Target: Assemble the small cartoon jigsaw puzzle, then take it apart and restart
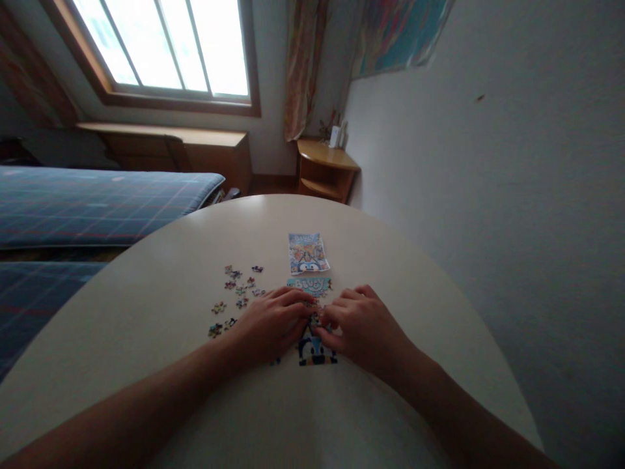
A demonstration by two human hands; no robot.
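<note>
My left hand (271, 322) and my right hand (361, 326) rest on a round white table (161, 273), fingertips meeting over a partly built jigsaw puzzle (315, 352). Both hands have their fingers curled and pressed down on the puzzle's middle, where small pieces lie. Whether a piece is pinched is hidden by the fingers. A joined strip of the puzzle (308, 284) with blue letters shows just beyond the fingers. A printed picture card (307, 253) lies flat farther back. Several loose pieces (237, 290) are scattered to the left of my left hand.
A bed with a blue plaid cover (88, 202) stands left of the table. A wooden corner shelf (325, 169) and a low wooden cabinet (195, 150) sit under a bright window (166, 45). A white wall (512, 195) runs close along the right.
</note>
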